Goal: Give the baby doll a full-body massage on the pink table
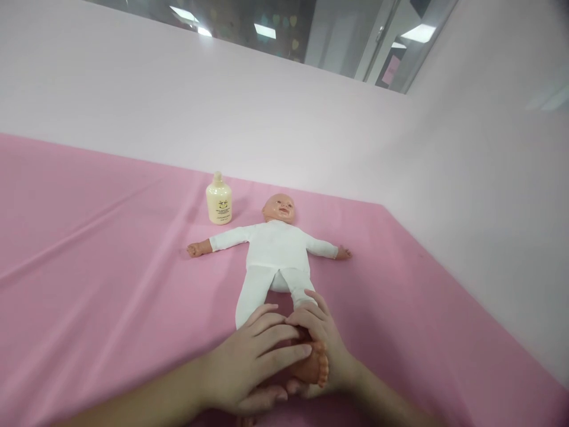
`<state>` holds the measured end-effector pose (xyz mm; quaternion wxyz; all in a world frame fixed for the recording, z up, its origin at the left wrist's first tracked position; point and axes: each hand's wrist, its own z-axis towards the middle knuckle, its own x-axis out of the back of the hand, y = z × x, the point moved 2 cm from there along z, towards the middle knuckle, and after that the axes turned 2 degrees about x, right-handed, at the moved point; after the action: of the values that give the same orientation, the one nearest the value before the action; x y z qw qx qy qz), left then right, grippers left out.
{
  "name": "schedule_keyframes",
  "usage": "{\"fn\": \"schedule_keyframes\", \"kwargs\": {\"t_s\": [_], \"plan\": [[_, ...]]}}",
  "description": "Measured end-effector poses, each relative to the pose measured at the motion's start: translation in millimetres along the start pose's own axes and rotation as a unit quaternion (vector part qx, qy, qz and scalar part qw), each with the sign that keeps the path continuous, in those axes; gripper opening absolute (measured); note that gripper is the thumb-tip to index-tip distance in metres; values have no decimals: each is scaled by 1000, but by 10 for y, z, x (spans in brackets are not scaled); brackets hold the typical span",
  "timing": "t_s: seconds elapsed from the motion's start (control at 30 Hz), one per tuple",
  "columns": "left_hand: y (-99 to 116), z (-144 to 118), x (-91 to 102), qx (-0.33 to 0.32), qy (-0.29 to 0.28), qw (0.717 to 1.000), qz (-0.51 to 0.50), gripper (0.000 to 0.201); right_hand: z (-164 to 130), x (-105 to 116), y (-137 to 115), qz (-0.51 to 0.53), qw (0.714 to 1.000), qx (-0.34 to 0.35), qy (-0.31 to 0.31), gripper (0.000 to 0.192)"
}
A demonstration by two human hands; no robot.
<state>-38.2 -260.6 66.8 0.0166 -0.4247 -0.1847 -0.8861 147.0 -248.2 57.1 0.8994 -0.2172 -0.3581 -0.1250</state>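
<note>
A baby doll [278,246] in a white suit lies on its back with both arms spread out and its head away from me. My right hand [331,338] wraps the lower part of the leg on the right, its fingers over the shin. From the left, my left hand [258,362] curls over the same bare foot [313,363], fingers across its top and thumb below. The toes stick out between my hands. My left hand hides much of the other leg [252,290].
Beyond the doll's arm on the left stands a cream lotion bottle [219,201] with dark print. Everything rests on a creased pink sheet [111,261]. White walls [200,107] border the back and the right, with a window [284,32] above.
</note>
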Motion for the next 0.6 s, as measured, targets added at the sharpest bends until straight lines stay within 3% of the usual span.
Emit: {"fn": "schedule_keyframes", "kwargs": {"t_s": [0.33,0.6], "plan": [[-4,-8,-55,34,20,999,20,45,-18,55,24,55,998,-23,-4,61],[-8,16,-45,50,43,998,25,39,-51,47,53,82,995,-7,-58,70]]}}
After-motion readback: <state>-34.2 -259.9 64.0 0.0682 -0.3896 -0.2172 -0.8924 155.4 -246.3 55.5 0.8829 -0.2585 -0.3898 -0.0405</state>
